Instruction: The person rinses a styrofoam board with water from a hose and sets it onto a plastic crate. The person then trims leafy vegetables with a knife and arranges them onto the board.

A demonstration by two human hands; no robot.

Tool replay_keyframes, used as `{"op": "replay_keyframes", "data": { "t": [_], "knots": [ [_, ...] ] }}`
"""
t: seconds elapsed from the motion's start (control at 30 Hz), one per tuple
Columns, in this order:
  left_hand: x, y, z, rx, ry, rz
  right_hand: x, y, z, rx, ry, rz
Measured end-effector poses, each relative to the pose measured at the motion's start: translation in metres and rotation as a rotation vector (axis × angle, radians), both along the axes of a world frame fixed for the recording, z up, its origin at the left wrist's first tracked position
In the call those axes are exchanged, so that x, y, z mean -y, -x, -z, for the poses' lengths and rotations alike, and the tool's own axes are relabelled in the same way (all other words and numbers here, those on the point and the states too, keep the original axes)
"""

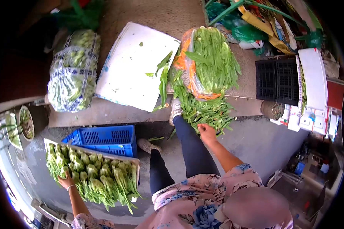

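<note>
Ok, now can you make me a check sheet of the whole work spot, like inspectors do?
Surface: grey floor; a white board with leaf scraps on it.
Job's things: rows of greens next to a blue crate; a wrapped bundle left of the board, an orange-edged bag of leaves right of it.
Clutter: loose leaves heaped by the foot.
Hands: left hand on the greens; right hand over the floor near the loose leaves, nothing seen in it.
Cables: nothing seen.
Surroundings: black crate at right; potted plant at left.
</note>
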State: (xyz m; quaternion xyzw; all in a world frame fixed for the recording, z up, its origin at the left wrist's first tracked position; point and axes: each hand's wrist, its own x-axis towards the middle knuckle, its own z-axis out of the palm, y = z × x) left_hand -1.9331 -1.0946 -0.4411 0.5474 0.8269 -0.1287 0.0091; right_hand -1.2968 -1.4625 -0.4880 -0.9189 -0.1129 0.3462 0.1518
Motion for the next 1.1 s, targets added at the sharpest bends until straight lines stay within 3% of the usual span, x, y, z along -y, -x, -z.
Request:
{"op": "replay_keyframes", "data": {
  "t": [0.07, 0.1, 0.13, 0.17, 0.27, 0.33, 0.37, 0.4, 0.43, 0.47, 0.5, 0.6, 0.67, 0.73, 0.8, 0.9, 0.93, 1.0, 1.1],
  "knots": [
    [-0.008, -0.089, -0.025, -0.134, -0.040, 0.077, 0.000, -0.053, 0.012, 0.092, -0.017, 0.050],
    [-0.010, -0.099, -0.012, -0.011, -0.187, 0.284, 0.000, -0.080, 0.026, 0.152, -0.004, 0.059],
    [-0.003, -0.164, -0.023, 0.120, -0.154, 0.307, -0.006, -0.109, 0.030, 0.179, 0.063, 0.063],
    [-0.001, -0.188, -0.010, 0.480, -0.069, 0.427, -0.013, -0.140, 0.038, 0.206, 0.131, 0.068],
    [0.045, -0.337, 0.019, 0.826, -0.027, 0.491, -0.022, -0.244, 0.088, 0.270, 0.145, 0.119],
    [0.079, -0.425, 0.036, 0.865, 0.210, 0.513, -0.032, -0.311, 0.125, 0.352, 0.108, 0.125],
    [0.104, -0.432, 0.076, 1.035, 0.361, 0.434, -0.048, -0.345, 0.127, 0.385, 0.131, 0.113],
    [0.122, -0.465, 0.087, 1.200, 0.601, 0.280, -0.061, -0.378, 0.143, 0.462, 0.134, 0.106],
    [0.150, -0.490, 0.107, 1.479, 0.679, 0.060, -0.072, -0.412, 0.161, 0.542, 0.138, 0.096],
    [0.166, -0.521, 0.111, 1.487, 0.808, -0.034, -0.084, -0.444, 0.174, 0.546, 0.112, 0.080],
    [0.167, -0.559, 0.106, 1.274, 0.999, -0.059, -0.096, -0.473, 0.185, 0.550, 0.086, 0.064],
    [0.182, -0.620, 0.120, 1.215, 1.107, 0.013, -0.133, -0.540, 0.211, 0.470, 0.159, 0.050],
    [0.183, -0.638, 0.137, 1.211, 1.065, 0.061, -0.139, -0.569, 0.236, 0.194, 0.145, 0.185],
    [0.173, -0.660, 0.155, 1.234, 0.996, 0.140, -0.159, -0.568, 0.221, 0.197, 0.181, 0.175],
    [0.159, -0.679, 0.155, 1.260, 0.891, 0.020, -0.165, -0.556, 0.211, 0.201, 0.218, 0.164],
    [0.141, -0.693, 0.141, 1.243, 0.853, 0.102, -0.167, -0.516, 0.186, 0.485, -0.040, 0.261],
    [0.136, -0.696, 0.132, 1.235, 0.846, 0.114, -0.172, -0.487, 0.155, 0.388, -0.173, 0.322],
    [0.128, -0.701, 0.111, 1.216, 0.827, 0.197, -0.160, -0.435, 0.122, 0.302, -0.409, 0.209],
    [0.115, -0.723, 0.074, 1.156, 0.750, 0.582, -0.154, -0.338, 0.036, 0.319, -0.612, -0.026]
  ]
}}
